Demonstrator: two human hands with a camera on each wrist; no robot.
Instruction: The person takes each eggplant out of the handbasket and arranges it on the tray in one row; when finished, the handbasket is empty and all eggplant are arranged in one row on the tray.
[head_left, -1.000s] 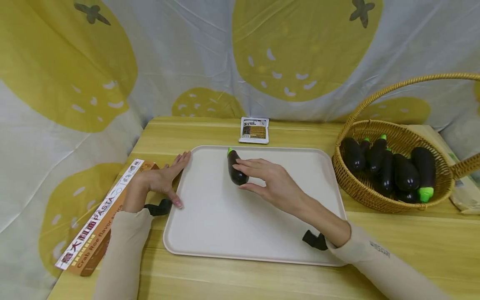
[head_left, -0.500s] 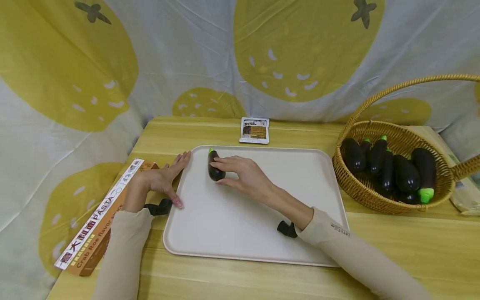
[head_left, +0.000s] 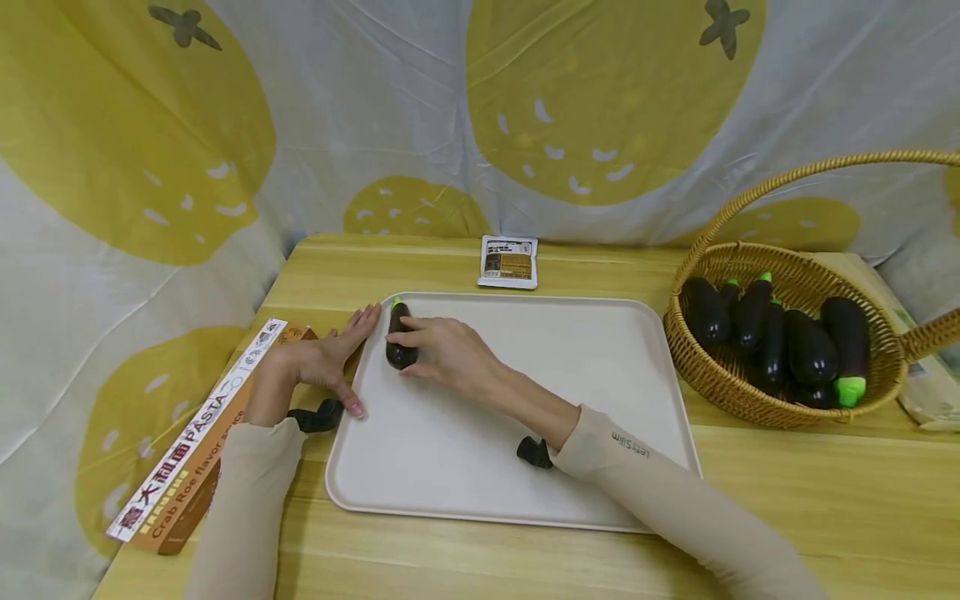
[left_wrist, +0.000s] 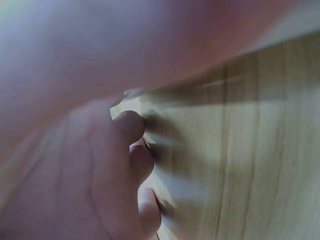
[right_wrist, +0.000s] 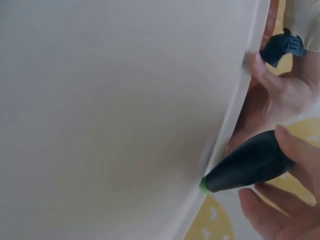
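Note:
A dark eggplant [head_left: 401, 350] with a green stem end is at the far left corner of the white tray [head_left: 517, 467]. My right hand [head_left: 450, 354] pinches it between thumb and fingers, its stem pointing to the back; the right wrist view shows the same eggplant [right_wrist: 250, 162] near the tray's rim. Against the tray's left edge rests my left hand [head_left: 322, 362], fingers and thumb spread, the thumb touching the rim. In the left wrist view, fingers of the left hand [left_wrist: 100, 170] reach down beside bare wood.
A wicker basket [head_left: 705, 387] with several eggplants [head_left: 813, 346] stands at the right, a flat package [head_left: 930, 392] partly behind it. Behind the tray lies a small sachet [head_left: 508, 262]. A long pasta box [head_left: 198, 442] lies at the left, beside the left forearm.
My right hand has carried the eggplant leftward across the tray, from near its middle to its far left corner. The left hand has stayed in place.

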